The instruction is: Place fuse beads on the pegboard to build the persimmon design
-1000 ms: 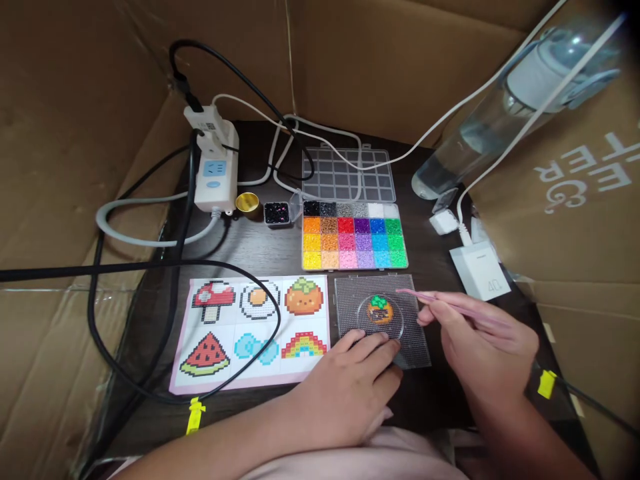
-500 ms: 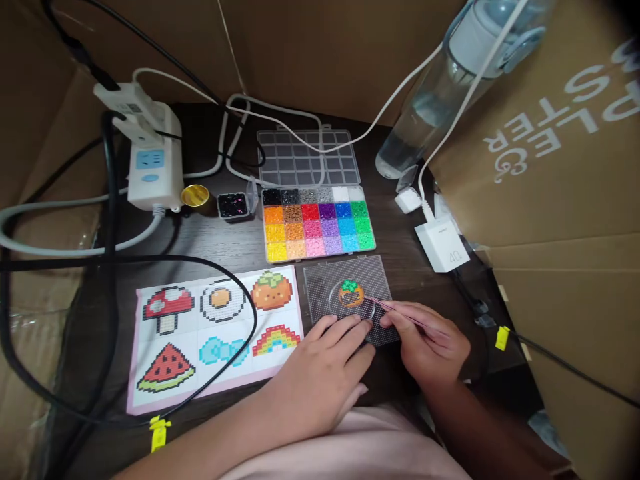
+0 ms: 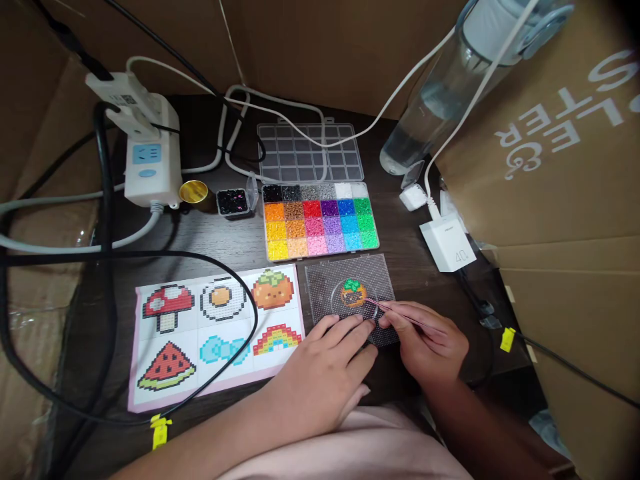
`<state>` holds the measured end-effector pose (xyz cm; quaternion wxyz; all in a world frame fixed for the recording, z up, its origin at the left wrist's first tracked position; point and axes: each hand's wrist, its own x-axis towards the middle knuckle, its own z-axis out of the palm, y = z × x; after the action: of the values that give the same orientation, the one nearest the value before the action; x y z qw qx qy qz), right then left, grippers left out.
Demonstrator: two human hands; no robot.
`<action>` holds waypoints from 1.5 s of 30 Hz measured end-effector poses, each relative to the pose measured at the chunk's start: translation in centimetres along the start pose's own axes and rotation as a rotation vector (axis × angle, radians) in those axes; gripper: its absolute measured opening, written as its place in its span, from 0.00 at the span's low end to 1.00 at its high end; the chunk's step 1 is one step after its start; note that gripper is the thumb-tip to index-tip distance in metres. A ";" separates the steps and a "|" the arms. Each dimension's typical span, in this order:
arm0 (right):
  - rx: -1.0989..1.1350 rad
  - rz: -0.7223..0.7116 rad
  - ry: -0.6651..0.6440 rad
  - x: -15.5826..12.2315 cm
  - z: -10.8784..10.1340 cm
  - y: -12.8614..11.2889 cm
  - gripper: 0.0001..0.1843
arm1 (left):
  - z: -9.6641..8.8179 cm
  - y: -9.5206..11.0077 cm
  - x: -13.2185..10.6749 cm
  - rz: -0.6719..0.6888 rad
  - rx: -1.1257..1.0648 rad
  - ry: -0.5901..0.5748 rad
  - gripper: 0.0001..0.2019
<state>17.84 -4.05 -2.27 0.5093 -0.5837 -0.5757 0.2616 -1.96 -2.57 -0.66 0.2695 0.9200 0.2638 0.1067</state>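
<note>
Flat across the near edge of the clear pegboard (image 3: 317,275) lies my left hand (image 3: 330,360), its fingers stretched out and holding nothing. My right hand (image 3: 430,343) pinches pink tweezers (image 3: 376,304). Their tips touch or hover at the right side of an orange bead persimmon (image 3: 362,294) with green leaves on the board; whether a bead is between the tips is too small to tell. Gaps show in the middle of the orange beads. To the left, a pattern sheet (image 3: 187,341) shows several pixel pictures, among them a matching persimmon.
Behind the board stands an open bead box (image 3: 320,229) with many colours. Small boxes of black beads (image 3: 233,202) and white beads (image 3: 414,197) flank it. A black cable (image 3: 254,293) loops over the sheet. A power strip (image 3: 153,160), charger (image 3: 447,243) and water bottle (image 3: 425,113) stand around.
The tweezer tips have shifted very slightly along the right side of the persimmon. The camera view has shifted a little; my left hand stays on the board.
</note>
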 end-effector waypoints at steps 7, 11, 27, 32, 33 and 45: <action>-0.006 0.028 -0.022 0.2 0.0 -0.1 0.17 | 0.0 0.0 0.0 -0.004 -0.003 0.012 0.22; -0.010 0.029 -0.027 0.2 0.0 -0.1 0.16 | 0.0 0.0 -0.1 -0.004 0.000 0.011 0.23; -0.021 0.071 -0.019 0.4 0.2 -0.3 0.11 | 0.0 0.1 -0.1 -0.015 -0.010 -0.005 0.23; -0.022 0.078 -0.010 0.3 0.1 -0.3 0.12 | 0.0 0.1 -0.1 -0.013 -0.007 -0.009 0.23; -0.019 0.080 -0.008 0.2 0.1 -0.2 0.12 | -0.1 0.1 -0.1 -0.013 -0.007 -0.011 0.23; 0.003 0.159 0.147 1.1 -0.1 -1.3 0.06 | -0.1 0.0 -0.1 -0.009 -0.004 0.008 0.21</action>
<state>17.61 -3.26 -0.75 0.5289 -0.6444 -0.4881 0.2586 -2.08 -2.64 -0.60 0.2707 0.9179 0.2688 0.1094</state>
